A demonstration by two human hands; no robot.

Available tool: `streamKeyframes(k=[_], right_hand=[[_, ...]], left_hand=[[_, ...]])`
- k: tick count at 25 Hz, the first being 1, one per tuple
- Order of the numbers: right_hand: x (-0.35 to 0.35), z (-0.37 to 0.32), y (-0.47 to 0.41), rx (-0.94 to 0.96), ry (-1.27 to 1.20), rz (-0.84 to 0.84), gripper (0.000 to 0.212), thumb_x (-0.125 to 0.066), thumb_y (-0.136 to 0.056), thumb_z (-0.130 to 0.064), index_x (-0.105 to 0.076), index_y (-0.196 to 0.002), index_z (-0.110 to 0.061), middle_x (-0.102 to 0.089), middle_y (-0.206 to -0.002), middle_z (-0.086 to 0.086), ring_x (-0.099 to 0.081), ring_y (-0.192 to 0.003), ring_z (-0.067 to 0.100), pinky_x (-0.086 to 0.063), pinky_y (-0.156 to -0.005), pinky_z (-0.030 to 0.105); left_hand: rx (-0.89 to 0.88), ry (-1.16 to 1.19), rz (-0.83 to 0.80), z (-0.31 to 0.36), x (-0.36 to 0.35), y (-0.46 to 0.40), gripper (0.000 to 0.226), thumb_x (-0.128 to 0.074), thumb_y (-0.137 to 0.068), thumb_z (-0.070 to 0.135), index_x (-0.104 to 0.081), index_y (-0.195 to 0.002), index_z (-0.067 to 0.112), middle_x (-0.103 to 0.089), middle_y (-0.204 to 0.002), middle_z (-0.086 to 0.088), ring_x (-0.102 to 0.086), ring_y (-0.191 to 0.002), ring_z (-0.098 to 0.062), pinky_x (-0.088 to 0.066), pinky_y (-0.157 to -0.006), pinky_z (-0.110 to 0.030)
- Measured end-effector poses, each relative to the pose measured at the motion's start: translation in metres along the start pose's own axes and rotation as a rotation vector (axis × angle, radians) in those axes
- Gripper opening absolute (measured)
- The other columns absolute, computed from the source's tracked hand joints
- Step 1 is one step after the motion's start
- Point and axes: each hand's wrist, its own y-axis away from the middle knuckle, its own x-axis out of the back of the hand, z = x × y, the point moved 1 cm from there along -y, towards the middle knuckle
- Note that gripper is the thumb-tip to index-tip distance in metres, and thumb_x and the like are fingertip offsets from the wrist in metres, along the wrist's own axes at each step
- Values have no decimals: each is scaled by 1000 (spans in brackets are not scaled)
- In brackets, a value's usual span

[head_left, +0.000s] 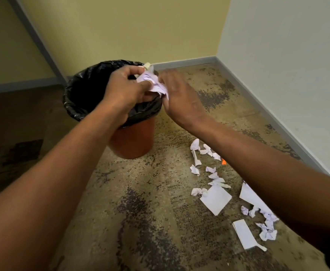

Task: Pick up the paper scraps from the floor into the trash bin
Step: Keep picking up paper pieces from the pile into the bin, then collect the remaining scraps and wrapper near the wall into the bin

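A: Nearest us, what is still lying on the floor (140, 222)?

B: Plenty. A torn strip (245, 234) and some crumpled bits (267, 228) are sitting closest, then two flat sheets (216, 200), then a trail of small scraps (203, 153) running toward the trash bin (134, 141) (one orange fleck (223, 162) among them).

A: And the hands?

B: Farther out, the left hand (125, 90) is closing its fingers around a wad of paper (153, 82) right over the bin's black liner (81, 98). The right hand (181, 94) is spreading flat and blurred beside the wad; I cannot tell whether it is touching it.

A: So how far along?

B: I'm judging it early: one handful is going in, most of the litter is waiting. The bin's inside is showing only dark.
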Motion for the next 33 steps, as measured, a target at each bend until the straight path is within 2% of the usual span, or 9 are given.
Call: streamKeyframes(k=[5,10,14,18,20,22,25,29,33], right_hand=[[-32,-30,-32,3,140,-28,31,-63,-85,-21,-58,-115,-17,-57,-107,6,-54,-92,24,-48,-67,34],[-50,-37,-38,-51,79,-135,53,-72,-80,-46,-50,-120,-19,-56,-110,1,-57,-97,22,-47,-67,35],[-50,-32,-34,-46,36,-146,59,-73,-78,-46,-48,-124,-18,-57,-112,0,-58,-98,20,-47,-70,34],[-38,-20,-26,-13,-4,-94,45,-67,-85,-40,-51,-120,-17,-59,-109,0,-57,-97,20,-52,-72,39],[-27,-11,-18,-24,1,-35,39,-62,-87,-40,-52,-118,-18,-60,-107,-2,-58,-94,17,-52,-69,37],[-13,2,-2,-42,20,5,35,-60,-89,-38,-53,-118,-19,-60,-106,-3,-58,-89,15,-48,-63,30],[9,29,34,-106,27,-1,31,-60,-90,-34,-53,-117,-18,-60,-105,-3,-55,-83,11,-40,-61,24],[38,82,105,-300,29,-117,30,-63,-87,-34,-53,-112,-21,-60,-103,-5,-54,-82,12,-47,-68,31],[63,130,205,-581,55,-329,24,-58,-86,-23,-54,-109,-19,-62,-106,5,-57,-95,25,-50,-79,39]], left_hand=[[77,-63,91,-6,54,-5,29,-64,-94,2,-54,-120,11,-69,-110,-18,-70,-56,-10,-62,-63,-27],[244,-130,97,-19,85,3,63,-64,-94,3,-33,-148,8,-64,-120,-23,-72,-77,-24,-62,-62,-29],[251,-173,86,-19,91,4,66,-65,-94,3,-31,-150,12,-64,-122,-20,-73,-83,-26,-63,-62,-29],[121,-306,74,-18,71,5,63,-65,-95,9,-34,-149,15,-68,-111,-13,-72,-78,-20,-60,-63,-32],[-28,-414,84,-19,54,5,62,-64,-96,15,-33,-150,18,-70,-105,-8,-71,-72,-17,-57,-58,-31],[-212,-541,67,-22,30,8,63,-64,-94,20,-34,-149,22,-69,-100,3,-70,-75,-17,-59,-66,-36],[-347,-643,-59,-33,-15,22,64,-67,-91,18,-37,-147,22,-65,-103,8,-66,-85,-13,-55,-80,-32],[-314,-835,-379,-73,-74,47,72,-73,-87,20,-37,-149,18,-60,-124,-4,-57,-115,-19,-45,-99,-33],[-244,-988,-698,-121,-118,75,84,-76,-84,21,-30,-154,20,-39,-149,-13,-58,-116,-31,-44,-98,-34]])
